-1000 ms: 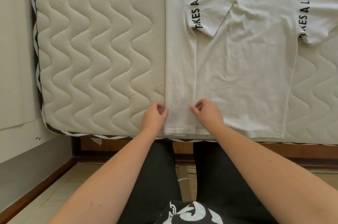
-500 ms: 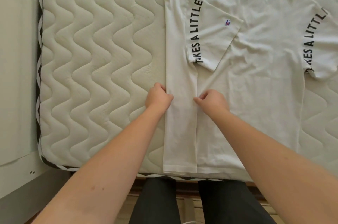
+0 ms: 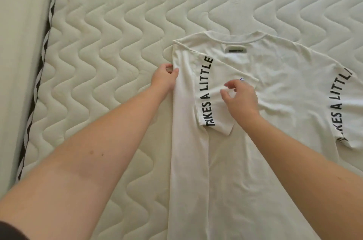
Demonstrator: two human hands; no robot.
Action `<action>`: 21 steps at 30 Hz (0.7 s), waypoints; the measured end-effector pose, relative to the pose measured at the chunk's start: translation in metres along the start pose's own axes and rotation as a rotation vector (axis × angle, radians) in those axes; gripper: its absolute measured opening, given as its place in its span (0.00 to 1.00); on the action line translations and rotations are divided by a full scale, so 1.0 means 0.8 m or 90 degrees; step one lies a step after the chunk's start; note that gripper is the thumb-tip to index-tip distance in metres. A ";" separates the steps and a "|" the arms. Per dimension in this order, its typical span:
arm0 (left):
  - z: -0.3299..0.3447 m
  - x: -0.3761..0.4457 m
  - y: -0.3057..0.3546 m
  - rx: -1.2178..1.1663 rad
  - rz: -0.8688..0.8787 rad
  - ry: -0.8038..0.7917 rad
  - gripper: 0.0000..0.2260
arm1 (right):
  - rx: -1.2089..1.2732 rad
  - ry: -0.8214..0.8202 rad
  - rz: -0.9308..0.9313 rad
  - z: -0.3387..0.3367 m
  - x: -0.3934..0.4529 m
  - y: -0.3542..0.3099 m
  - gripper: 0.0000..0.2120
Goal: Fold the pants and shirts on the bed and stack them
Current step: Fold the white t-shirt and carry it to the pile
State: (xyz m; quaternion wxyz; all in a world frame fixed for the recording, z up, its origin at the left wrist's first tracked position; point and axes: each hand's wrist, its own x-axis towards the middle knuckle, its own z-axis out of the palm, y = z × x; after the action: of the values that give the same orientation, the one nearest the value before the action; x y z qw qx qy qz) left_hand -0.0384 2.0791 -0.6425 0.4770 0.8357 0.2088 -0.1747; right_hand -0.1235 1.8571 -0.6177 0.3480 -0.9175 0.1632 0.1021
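A white T-shirt (image 3: pixel 275 102) lies back-up on the right half of a quilted mattress (image 3: pixel 108 33), its left side and lettered sleeve (image 3: pixel 214 92) already folded inward. Both hands have travelled from the near hem, where they were a second ago, up along the fold to shoulder height, which suggests the crease is being smoothed before the other side is turned in. The left hand (image 3: pixel 164 79) pinches the folded edge near the shoulder with curled fingers; the right hand (image 3: pixel 240 95) is over the folded sleeve, fingers loosely curled, and whether it grips the cloth cannot be told. The right sleeve (image 3: pixel 341 102) lies unfolded. Bare mattress stretches left to the striped edge piping (image 3: pixel 42 59) and far beyond the collar (image 3: pixel 233 36), leaving room to work.
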 end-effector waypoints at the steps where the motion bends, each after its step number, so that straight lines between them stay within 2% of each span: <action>1: 0.000 0.015 0.009 -0.007 0.009 0.004 0.17 | -0.037 -0.009 -0.013 0.001 0.012 -0.001 0.15; 5: 0.000 0.064 0.042 -0.028 0.042 -0.002 0.16 | -0.142 -0.048 -0.071 0.004 0.057 -0.010 0.29; 7: 0.004 0.082 0.054 -0.027 0.038 -0.002 0.12 | -0.172 -0.073 -0.064 0.005 0.078 -0.015 0.32; 9: 0.006 0.097 0.061 0.002 0.020 0.017 0.05 | -0.203 -0.105 -0.043 0.007 0.096 -0.024 0.30; 10: 0.006 0.104 0.064 0.023 0.006 0.024 0.05 | -0.224 -0.116 -0.039 0.008 0.104 -0.028 0.26; 12: 0.005 0.115 0.067 0.065 -0.025 0.025 0.10 | -0.251 -0.124 -0.042 0.007 0.117 -0.039 0.16; 15: -0.001 0.127 0.071 0.113 -0.016 0.012 0.13 | -0.180 -0.098 -0.027 0.002 0.131 -0.052 0.06; 18: -0.002 0.130 0.070 0.156 0.012 0.008 0.11 | -0.151 -0.079 -0.026 -0.003 0.135 -0.053 0.07; 21: 0.002 0.124 0.071 0.188 0.050 0.050 0.10 | -0.222 -0.095 0.001 -0.007 0.129 -0.041 0.14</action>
State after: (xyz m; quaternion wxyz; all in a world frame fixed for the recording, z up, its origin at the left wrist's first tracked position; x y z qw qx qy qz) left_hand 0.0756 2.0701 -0.6509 0.3468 0.9105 0.1663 -0.1521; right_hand -0.0157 1.8527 -0.6247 0.1950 -0.9537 0.1175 0.1967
